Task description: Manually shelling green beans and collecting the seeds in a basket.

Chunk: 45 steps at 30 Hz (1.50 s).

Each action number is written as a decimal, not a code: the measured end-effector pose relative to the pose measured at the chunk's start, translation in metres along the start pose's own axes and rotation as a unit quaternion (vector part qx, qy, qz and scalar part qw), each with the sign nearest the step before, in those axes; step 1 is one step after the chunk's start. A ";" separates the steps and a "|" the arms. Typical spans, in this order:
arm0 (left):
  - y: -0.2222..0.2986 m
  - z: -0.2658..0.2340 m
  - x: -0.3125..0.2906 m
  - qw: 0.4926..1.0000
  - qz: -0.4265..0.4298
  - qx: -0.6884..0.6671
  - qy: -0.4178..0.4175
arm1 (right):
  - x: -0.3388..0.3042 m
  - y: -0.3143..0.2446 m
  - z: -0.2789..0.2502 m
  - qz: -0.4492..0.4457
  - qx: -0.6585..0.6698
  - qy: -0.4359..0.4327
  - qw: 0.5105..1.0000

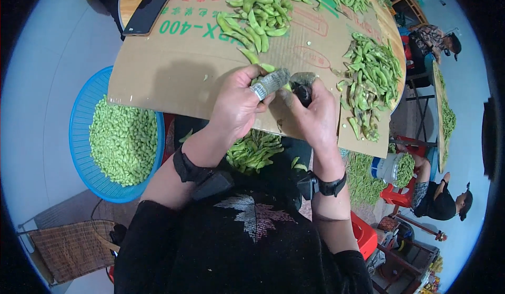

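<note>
A bright green pod (pixel 287 87), mostly hidden by fingers, showed above the near edge of the brown cardboard (pixel 142 73). The left hand (pixel 241 96) and right hand (pixel 317 107), both curled nearly closed, pinched it between thumbs and fingertips.

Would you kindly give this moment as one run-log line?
Left hand: grey knit finger cover | right hand: alongside, grip partly hidden | cardboard: edamame pods in piles | blue basket, left: shelled beans

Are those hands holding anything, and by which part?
Probably a green pod, between the left hand and right hand; which part is gripped is hidden. Whether the dark thing at the right hand is held or worn, I cannot tell.
</note>
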State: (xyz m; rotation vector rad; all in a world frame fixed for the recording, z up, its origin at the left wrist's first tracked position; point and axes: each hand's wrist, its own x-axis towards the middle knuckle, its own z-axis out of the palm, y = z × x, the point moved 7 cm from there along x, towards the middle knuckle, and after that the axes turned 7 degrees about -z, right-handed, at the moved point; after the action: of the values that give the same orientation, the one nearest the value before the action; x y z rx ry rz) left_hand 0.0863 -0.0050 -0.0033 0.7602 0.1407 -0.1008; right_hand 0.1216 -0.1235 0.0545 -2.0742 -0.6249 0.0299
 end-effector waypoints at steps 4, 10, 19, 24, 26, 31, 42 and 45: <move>-0.001 -0.003 0.001 1.000 0.019 0.001 0.009 | -0.019 0.017 0.019 0.148 0.343 -0.108 0.921; 0.004 -0.001 -0.006 0.998 0.016 0.050 0.041 | -0.026 0.023 0.028 0.150 0.472 -0.163 0.853; 0.010 0.003 -0.010 0.982 0.068 0.163 0.067 | -0.034 0.021 0.031 0.186 0.539 -0.186 0.800; 0.021 0.012 -0.016 0.911 0.173 0.366 0.075 | -0.034 0.026 0.031 0.156 0.470 -0.186 0.849; 0.029 0.018 -0.020 0.881 0.231 0.406 0.078 | -0.039 0.024 0.033 0.208 0.513 -0.183 0.812; 0.005 0.016 -0.007 0.991 -0.042 0.061 -0.114 | -0.048 0.020 0.034 0.262 0.579 -0.195 0.747; 0.004 0.006 0.008 0.943 0.097 0.309 0.079 | -0.019 0.002 0.005 -0.053 -0.070 -0.025 0.996; 0.004 0.005 0.010 0.938 0.126 0.312 0.081 | -0.014 0.009 -0.003 -0.027 -0.059 -0.027 0.998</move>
State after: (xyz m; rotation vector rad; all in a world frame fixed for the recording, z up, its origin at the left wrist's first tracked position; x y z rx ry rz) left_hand 0.0973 -0.0064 0.0010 1.4160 0.1692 0.1721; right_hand 0.1136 -0.1361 0.0462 -2.1740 -0.7318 0.0185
